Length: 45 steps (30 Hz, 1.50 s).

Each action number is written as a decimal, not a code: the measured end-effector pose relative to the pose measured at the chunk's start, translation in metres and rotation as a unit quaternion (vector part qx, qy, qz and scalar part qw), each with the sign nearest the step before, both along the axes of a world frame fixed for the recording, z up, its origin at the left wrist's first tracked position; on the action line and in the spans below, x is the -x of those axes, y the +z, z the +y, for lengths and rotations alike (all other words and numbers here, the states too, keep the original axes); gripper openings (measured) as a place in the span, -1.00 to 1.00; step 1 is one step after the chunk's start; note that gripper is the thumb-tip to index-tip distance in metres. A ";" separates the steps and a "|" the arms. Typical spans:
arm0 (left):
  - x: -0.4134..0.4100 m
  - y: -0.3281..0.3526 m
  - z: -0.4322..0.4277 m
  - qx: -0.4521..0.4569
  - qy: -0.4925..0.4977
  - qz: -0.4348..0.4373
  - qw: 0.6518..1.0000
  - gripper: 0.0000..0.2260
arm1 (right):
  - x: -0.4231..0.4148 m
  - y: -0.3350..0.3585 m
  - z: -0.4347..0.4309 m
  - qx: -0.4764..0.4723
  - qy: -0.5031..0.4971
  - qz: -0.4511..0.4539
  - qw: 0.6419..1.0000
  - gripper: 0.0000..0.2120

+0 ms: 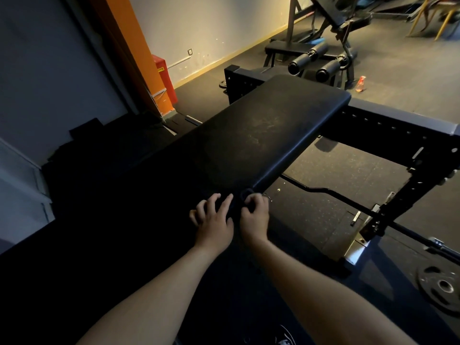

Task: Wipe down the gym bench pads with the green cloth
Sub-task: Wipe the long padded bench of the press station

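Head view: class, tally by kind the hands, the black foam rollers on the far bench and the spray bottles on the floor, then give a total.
Hands: 2, the left hand and the right hand
Foam rollers: 2
Spray bottles: 1
Total: 5

The room is dim. Warm yellowish light comes from the upper right and brightens the far wall (211, 26) and the rubber floor (410, 70) there. The lower left sinks into near-black shadow with no detail. The bench pad (261, 135) shows a faint sheen along its right edge. Straight lines bow toward the frame edges, and the yellow chair legs (444, 24) at top right are smeared by blur.
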<state>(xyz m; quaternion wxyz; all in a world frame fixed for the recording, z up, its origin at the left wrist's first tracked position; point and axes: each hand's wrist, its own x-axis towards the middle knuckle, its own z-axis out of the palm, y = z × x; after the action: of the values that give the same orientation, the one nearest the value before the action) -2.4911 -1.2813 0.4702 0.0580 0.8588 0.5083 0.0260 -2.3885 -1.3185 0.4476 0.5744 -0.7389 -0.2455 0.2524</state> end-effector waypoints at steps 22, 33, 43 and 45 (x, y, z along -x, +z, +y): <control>-0.003 0.001 0.001 0.024 0.020 -0.022 0.999 -0.47 | 0.008 -0.007 -0.005 0.007 -0.003 0.171 0.985 -0.77; -0.010 0.000 -0.001 0.023 0.053 -0.043 0.997 -0.53 | -0.073 0.020 0.033 -0.033 -0.121 0.217 0.968 -0.81; -0.015 0.001 -0.003 0.003 0.077 -0.038 0.996 -0.50 | 0.005 0.000 -0.011 0.026 0.024 0.213 0.977 -0.93; -0.018 0.005 -0.001 0.017 0.075 -0.037 0.996 -0.47 | -0.004 0.002 -0.010 0.022 0.022 0.193 0.981 -0.93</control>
<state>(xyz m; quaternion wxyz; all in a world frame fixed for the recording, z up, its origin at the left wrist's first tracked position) -2.4727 -1.2818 0.4754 0.0892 0.8155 0.5693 0.0539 -2.3846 -1.3289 0.4494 0.5886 -0.6836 -0.1405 0.4080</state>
